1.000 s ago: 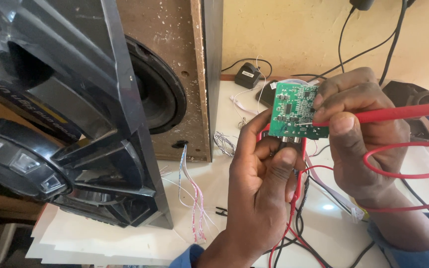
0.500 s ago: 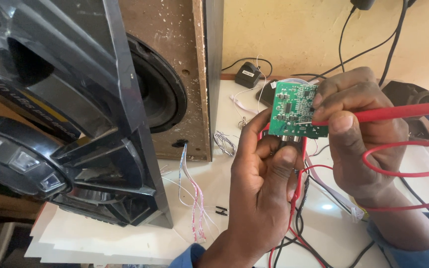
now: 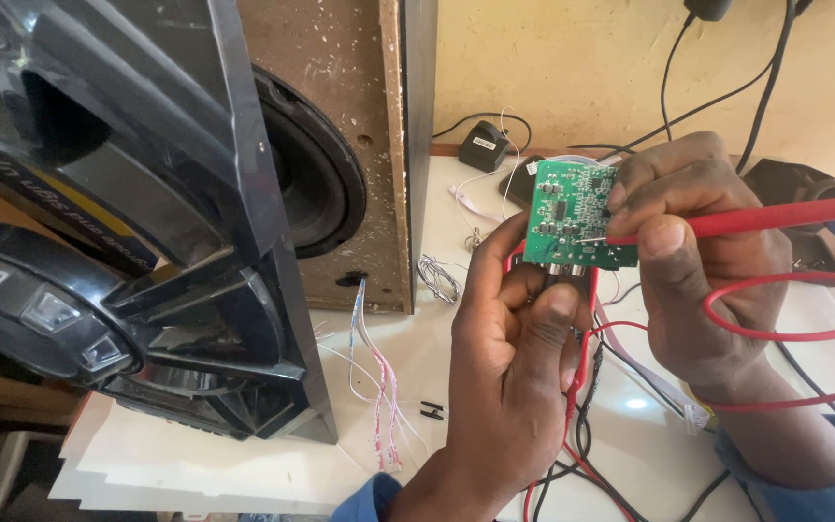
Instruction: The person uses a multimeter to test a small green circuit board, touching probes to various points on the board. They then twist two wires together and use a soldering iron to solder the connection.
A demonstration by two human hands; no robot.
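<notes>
Green circuit board (image 3: 577, 215), held upright above the white desk (image 3: 244, 454), right of centre; its face is rectangular, studded with small dark chips and pale solder pads, with dark connectors along its lower edge. Left hand (image 3: 519, 362): fingers closed about the board's lower edge, thumb pressed against the connectors. Right hand (image 3: 693, 256): fingers pinched on a red probe (image 3: 775, 217), whose thin metal tip touches the board's face near its lower right part; the probe's body runs off to the right. Red wires (image 3: 785, 333) loop around the right wrist and trail toward the near edge beside black wires. Left: a large black speaker cabinet (image 3: 128, 232) with a round cone set in a brown panel; a thin bundle of pink and white wires (image 3: 379, 387) lies on the desk beside it.
</notes>
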